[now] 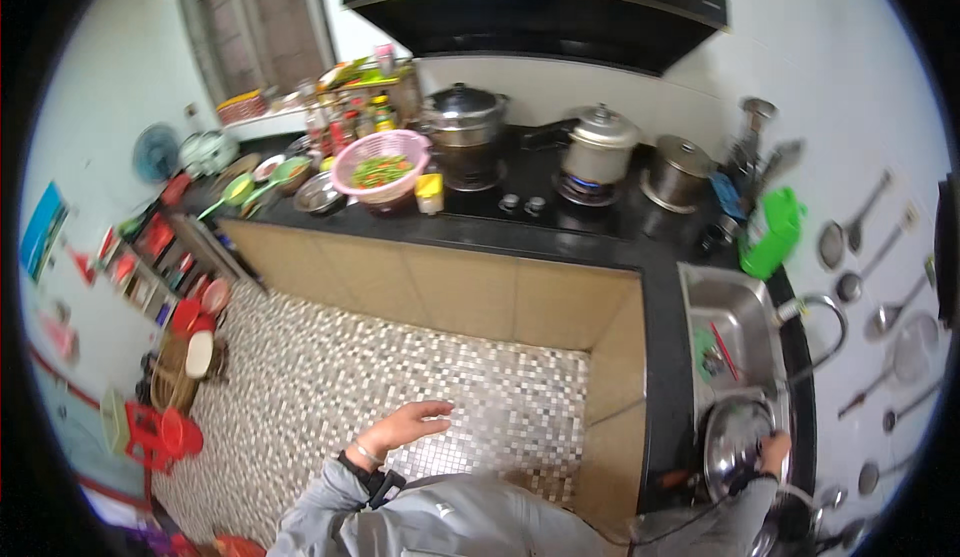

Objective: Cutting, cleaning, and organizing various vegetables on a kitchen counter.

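At the lower right, my right hand (775,452) grips a shiny rounded metal vessel (731,444). Whether this is a basin or a lid cannot be told. It lies over the near part of the stainless steel sink (750,287) and hides what is under it. My left hand (409,429) hangs in the air over the mosaic floor, fingers apart, holding nothing. In the sink basin, beyond the metal vessel, lie a green item (703,351) and a thin red stick (724,351). A curved faucet (836,324) stands at the sink's right side.
A lit gas burner heats a lidded pot (600,152); a steamer pot (461,122) stands left of it. A pink colander (382,171) holds cut green and red vegetables. A green jug (772,234) stands by the sink. Ladles and strainers (832,246) hang along the right wall.
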Demonstrator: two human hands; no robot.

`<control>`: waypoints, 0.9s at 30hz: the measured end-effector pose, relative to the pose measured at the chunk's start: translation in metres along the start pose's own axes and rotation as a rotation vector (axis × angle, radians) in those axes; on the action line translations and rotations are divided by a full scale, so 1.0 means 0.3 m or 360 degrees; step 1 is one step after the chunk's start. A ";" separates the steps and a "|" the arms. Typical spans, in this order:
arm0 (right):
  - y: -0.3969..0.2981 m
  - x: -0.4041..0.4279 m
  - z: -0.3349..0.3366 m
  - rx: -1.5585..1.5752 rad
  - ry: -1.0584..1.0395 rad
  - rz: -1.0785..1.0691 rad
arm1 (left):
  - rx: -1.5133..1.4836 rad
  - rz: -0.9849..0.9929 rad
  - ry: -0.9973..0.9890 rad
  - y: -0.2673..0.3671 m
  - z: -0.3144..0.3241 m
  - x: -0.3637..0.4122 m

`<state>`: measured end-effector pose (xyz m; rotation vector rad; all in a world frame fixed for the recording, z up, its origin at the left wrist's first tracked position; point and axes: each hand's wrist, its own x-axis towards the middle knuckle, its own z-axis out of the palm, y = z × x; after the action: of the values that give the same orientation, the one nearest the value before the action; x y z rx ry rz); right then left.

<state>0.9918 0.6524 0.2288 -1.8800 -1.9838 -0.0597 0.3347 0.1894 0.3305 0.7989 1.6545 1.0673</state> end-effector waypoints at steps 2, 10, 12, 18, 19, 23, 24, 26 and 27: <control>-0.013 0.025 0.025 0.0005 -0.0033 0.0001 | 0.0109 -0.0080 -0.0023 0.026 0.013 -0.002; -0.025 0.096 0.000 -0.0167 -0.0140 0.0085 | 0.0211 -0.0057 0.0015 0.022 0.015 0.035; 0.020 0.136 0.010 -0.0238 -0.0296 0.0138 | 0.0198 -0.0040 0.0013 0.001 -0.001 0.038; -0.507 0.122 -0.181 -0.0241 -0.0245 -0.0110 | 0.0019 -0.0047 0.0061 -0.056 -0.102 -0.023; -0.590 0.110 -0.191 -0.0169 -0.0236 -0.0225 | 0.0039 -0.0037 0.0073 -0.060 -0.128 -0.038; -1.121 -0.041 -0.287 0.0106 -0.0339 -0.0582 | -0.0134 -0.0074 0.0185 -0.104 -0.239 -0.134; -1.264 -0.112 -0.344 0.0186 -0.0429 -0.0610 | -0.0134 -0.0068 0.0190 -0.127 -0.282 -0.160; -1.418 -0.205 -0.308 0.0210 -0.0376 -0.0900 | -0.0185 0.0012 0.0240 -0.188 -0.383 -0.221; -1.518 -0.256 -0.320 0.0277 -0.0494 -0.0964 | -0.0156 -0.0016 0.0303 -0.194 -0.431 -0.258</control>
<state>0.5777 0.5085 0.4027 -1.1822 -2.6090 0.2404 0.2345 0.0627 0.3244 0.6408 1.7472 1.2385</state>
